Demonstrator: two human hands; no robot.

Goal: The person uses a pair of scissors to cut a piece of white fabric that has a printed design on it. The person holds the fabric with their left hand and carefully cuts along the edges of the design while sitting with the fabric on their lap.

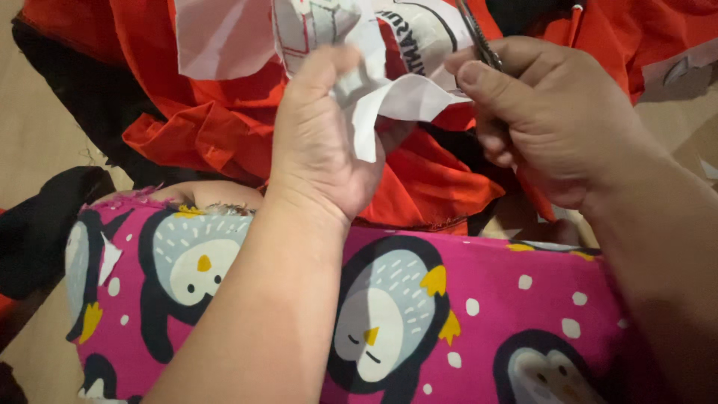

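My left hand (321,142) pinches a white piece of printed fabric (389,97) with red and black markings, holding it up over a heap of orange-red cloth (217,127). My right hand (546,112) is closed around a pair of scissors (479,37); only the dark metal blades show above the thumb, meeting the white fabric's edge. The handles are hidden inside the fist.
My lap is covered by pink cloth with a penguin pattern (486,299). Black fabric (45,217) lies at the left on a beige floor (37,112). More orange-red cloth (643,30) spreads at the top right.
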